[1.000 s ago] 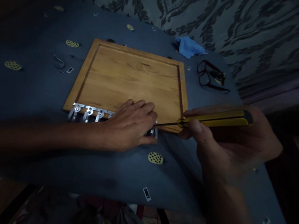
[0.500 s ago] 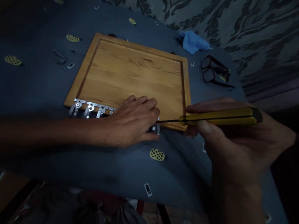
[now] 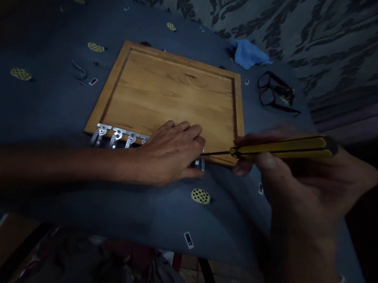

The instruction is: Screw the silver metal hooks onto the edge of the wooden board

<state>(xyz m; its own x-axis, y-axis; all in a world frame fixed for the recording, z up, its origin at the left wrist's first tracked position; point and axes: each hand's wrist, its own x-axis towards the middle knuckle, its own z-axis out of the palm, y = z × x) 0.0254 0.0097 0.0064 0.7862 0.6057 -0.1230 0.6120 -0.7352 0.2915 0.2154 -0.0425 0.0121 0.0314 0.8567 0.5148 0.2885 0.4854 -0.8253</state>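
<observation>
Presses metal hook strip [image 3: 117, 135] to wooden board [image 3: 170, 94] with left hand [image 3: 170, 155], fingers flat together; grips yellow screwdriver [image 3: 283, 148] in right hand [image 3: 293, 175], fingers curled, tip at strip.

The left hand [image 3: 170, 155] and the right hand [image 3: 306, 185] are bare. The forearms behind them are bare too, with no sleeve covering them as far as they show.

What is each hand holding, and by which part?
Right hand grips the yellow screwdriver by its handle. Left hand rests on the metal hook strip; any grip is hidden.
</observation>
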